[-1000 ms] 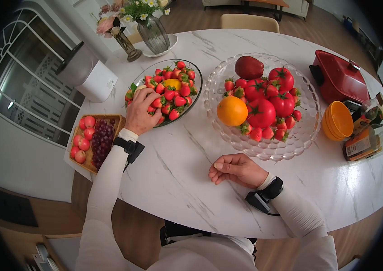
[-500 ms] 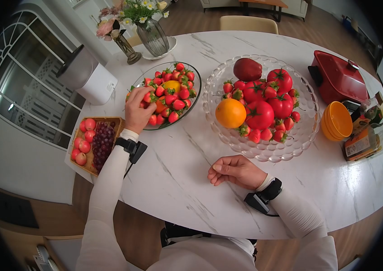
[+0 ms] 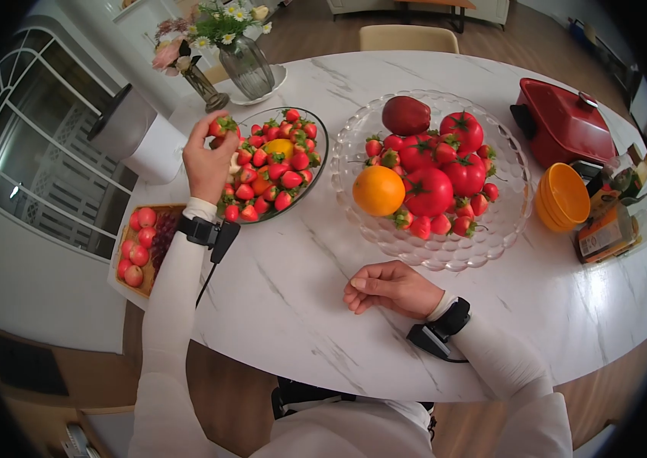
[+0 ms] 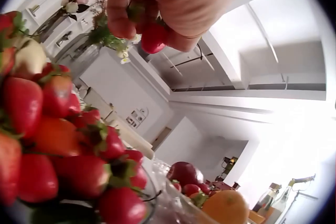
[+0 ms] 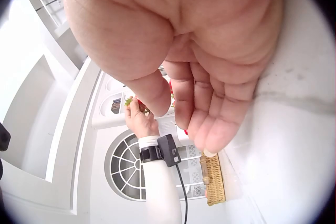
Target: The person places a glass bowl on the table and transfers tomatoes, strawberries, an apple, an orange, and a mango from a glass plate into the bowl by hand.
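My left hand [image 3: 207, 164] is raised at the left rim of the glass bowl [image 3: 326, 145], pinching a strawberry [image 3: 222, 124] between thumb and fingers. Its red flesh and green leaves show below the fingers in the left wrist view. Below and beside that hand, the bowl holds a heap of strawberries [image 3: 291, 179] with a yellow fruit [image 3: 279, 148] among them. My right hand [image 3: 394, 288] rests on the marble table, its fingers loosely curled around nothing. Beyond it stands a scalloped clear plate [image 3: 511, 198] with tomatoes [image 3: 428, 191], strawberries, an orange [image 3: 378, 191] and a dark red fruit [image 3: 406, 115].
A wicker basket [image 3: 126, 229] with pinkish-red fruit and grapes sits left of my left forearm. Behind the bowl are a white appliance [image 3: 157, 153] and flower vases [image 3: 247, 70]. Orange bowls [image 3: 562, 197], a red lidded cooker [image 3: 568, 122] and jars stand at the right.
My left hand has come up and left out of the strawberry heap, carrying a strawberry to the bowl's left rim. My right hand stays resting on the table.
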`<act>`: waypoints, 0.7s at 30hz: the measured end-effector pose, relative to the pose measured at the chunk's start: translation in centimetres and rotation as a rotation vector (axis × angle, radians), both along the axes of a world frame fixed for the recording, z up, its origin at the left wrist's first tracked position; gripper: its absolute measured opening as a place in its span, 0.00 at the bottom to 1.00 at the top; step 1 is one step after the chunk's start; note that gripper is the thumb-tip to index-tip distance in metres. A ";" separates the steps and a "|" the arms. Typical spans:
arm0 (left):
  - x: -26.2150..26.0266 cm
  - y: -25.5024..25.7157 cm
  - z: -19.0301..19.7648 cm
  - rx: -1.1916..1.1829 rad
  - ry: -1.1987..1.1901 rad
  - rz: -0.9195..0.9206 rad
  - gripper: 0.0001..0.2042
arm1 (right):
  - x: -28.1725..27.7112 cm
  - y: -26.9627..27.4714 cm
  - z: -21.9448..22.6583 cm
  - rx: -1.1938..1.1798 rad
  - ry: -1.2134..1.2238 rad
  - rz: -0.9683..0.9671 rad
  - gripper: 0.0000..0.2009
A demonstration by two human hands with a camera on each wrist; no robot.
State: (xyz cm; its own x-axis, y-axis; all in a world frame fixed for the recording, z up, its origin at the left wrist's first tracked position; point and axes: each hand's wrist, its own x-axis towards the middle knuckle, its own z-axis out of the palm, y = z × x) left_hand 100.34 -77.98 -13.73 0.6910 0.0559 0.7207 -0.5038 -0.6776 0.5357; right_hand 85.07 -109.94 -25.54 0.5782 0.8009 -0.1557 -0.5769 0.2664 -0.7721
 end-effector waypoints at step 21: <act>-0.6 -18.7 3.9 -0.472 0.684 -0.787 0.13 | -0.1 0.1 -0.2 0.026 0.001 -0.009 0.15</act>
